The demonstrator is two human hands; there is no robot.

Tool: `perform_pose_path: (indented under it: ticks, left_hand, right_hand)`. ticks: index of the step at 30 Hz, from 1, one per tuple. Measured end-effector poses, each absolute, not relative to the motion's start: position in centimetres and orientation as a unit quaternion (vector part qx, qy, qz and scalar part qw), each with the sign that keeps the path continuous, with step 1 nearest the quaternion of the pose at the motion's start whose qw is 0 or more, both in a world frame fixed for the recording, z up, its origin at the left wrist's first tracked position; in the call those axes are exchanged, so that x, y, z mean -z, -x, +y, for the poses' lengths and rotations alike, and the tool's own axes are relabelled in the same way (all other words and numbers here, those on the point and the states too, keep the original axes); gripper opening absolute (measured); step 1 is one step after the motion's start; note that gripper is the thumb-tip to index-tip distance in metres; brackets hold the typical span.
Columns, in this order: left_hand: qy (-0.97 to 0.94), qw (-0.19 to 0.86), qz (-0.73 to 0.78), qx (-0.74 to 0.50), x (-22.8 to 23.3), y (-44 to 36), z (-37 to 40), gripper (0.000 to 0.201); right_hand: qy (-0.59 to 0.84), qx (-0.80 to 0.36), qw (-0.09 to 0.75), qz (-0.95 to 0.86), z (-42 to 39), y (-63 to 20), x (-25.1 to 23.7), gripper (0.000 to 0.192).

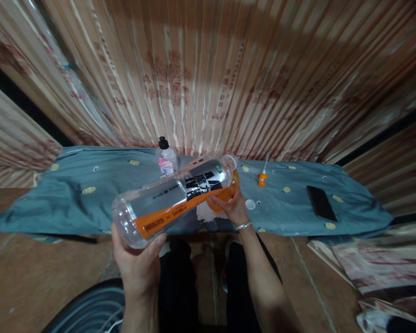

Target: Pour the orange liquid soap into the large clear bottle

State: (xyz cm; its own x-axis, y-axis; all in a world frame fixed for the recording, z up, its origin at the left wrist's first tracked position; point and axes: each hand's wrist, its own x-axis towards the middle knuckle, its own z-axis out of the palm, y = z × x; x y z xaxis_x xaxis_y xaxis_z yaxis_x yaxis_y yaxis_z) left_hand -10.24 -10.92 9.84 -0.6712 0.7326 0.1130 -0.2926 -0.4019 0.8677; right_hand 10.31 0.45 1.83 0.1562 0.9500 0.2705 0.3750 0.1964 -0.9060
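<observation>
A large clear plastic bottle (166, 199) with a silver, black and orange label lies tilted across the view, its uncapped neck up to the right. My left hand (135, 259) is wrapped round its base. Behind the bottle's neck, my right hand (234, 208) grips an orange translucent container (217, 203), mostly hidden by the bottle. Whether the two touch is hard to tell. An orange pump head with a thin tube (262, 179) rests on the cloth to the right. Nearer my right hand is a round white cap (250, 204).
The narrow table wears a teal cloth (107, 185). A clear bottle with a black cap (166, 159) stands at its back. White tissue (208, 213) lies near the front edge, and a black phone (321, 203) at the right. Pleated curtains (201, 83) enclose the far side.
</observation>
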Motion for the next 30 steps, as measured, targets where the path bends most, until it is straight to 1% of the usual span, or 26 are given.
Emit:
perform_pose_path:
  ticks: [8, 14, 20, 30]
  left_hand:
    - [-0.230, 0.324, 0.441, -0.805, -9.69, 10.29, -11.02, 0.070]
    - [-0.232, 0.326, 0.444, -0.802, -9.57, 10.36, -11.04, 0.073]
    - [-0.237, 0.323, 0.446, -0.801, -9.74, 10.22, -10.96, 0.069]
    - [-0.234, 0.317, 0.445, -0.805, -9.58, 10.33, -10.90, 0.072]
  right_hand:
    - [0.565, -0.281, 0.508, -0.586, 0.41, -10.31, -1.90, 0.074]
    - [0.574, -0.286, 0.506, -0.578, 0.44, -10.28, -1.95, 0.078]
    - [0.568, -0.287, 0.506, -0.582, 0.40, -10.19, -2.09, 0.076]
    - [0.575, -0.275, 0.502, -0.585, 0.47, -10.32, -1.88, 0.077]
